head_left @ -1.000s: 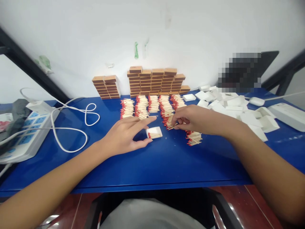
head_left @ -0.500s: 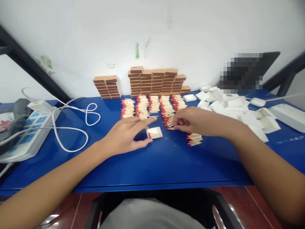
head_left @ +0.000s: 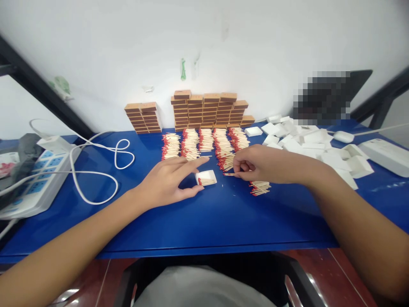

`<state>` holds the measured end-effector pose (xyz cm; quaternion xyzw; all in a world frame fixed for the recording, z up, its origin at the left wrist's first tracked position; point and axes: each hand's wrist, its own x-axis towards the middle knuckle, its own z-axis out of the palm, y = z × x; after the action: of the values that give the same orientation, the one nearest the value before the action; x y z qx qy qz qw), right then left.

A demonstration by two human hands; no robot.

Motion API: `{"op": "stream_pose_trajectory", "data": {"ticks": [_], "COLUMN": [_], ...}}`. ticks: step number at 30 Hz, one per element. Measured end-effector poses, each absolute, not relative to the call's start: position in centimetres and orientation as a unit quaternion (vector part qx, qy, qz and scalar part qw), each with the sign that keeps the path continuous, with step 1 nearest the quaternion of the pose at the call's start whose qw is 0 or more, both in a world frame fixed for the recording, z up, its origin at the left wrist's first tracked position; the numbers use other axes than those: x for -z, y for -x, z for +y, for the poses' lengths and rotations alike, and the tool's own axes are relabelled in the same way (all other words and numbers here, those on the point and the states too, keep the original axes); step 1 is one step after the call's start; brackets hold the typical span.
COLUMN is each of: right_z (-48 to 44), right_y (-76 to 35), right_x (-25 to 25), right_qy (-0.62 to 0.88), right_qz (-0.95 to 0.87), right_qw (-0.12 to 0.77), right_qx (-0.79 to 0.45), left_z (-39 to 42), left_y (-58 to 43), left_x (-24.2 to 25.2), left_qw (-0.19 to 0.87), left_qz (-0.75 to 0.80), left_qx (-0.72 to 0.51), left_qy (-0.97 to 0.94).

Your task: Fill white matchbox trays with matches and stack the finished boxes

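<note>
Match (head_left: 228, 174), or a thin few (count unclear), pinched between thumb and fingertips of the right hand (head_left: 255, 162), red head pointing toward the left hand (head_left: 169, 179). Left hand spread, thumb and forefinger astride a small white tray (head_left: 208, 174); thumb tip at its near corner. Tray lies between the hands, partly filled: some matches along its near side, heads toward the left hand. Just beyond both hands, loose matches (head_left: 190, 143) in rows, heads mostly to the left; the rightmost row runs partly under the right hand, with a patch showing on its near side. Farther beyond, against the wall, stacked matchboxes (head_left: 203, 108) in two groups. Right of the right hand, a heap of white trays (head_left: 308, 143). Well left of the left hand, power strip (head_left: 47, 179) and looped white cable (head_left: 96, 202). All on a blue desk (head_left: 198, 228).
</note>
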<state>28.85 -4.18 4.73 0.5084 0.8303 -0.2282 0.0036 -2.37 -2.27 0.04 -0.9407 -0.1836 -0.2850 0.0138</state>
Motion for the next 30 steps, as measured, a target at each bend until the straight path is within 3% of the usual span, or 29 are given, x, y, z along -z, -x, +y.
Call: {"op": "stream_pose_trajectory", "data": {"ticks": [20,30], "right_z": [-4.0,-4.5], "right_y": [-28.8,-28.0], "right_x": [-4.0,-4.2], "right_qy": [-0.517,-0.467], "right_qz": [0.825,0.850], "right_qw": [0.028,-0.078], "right_qx": [0.225,0.232], "left_z": [-2.3,-2.4], "left_y": [2.4,2.3], "left_x": [0.0,-0.1], "left_qw": [0.014,0.010], "left_qz": [-0.184,-0.183], "left_qx": [0.286,0.290], "left_qy": [0.940,0.939]}}
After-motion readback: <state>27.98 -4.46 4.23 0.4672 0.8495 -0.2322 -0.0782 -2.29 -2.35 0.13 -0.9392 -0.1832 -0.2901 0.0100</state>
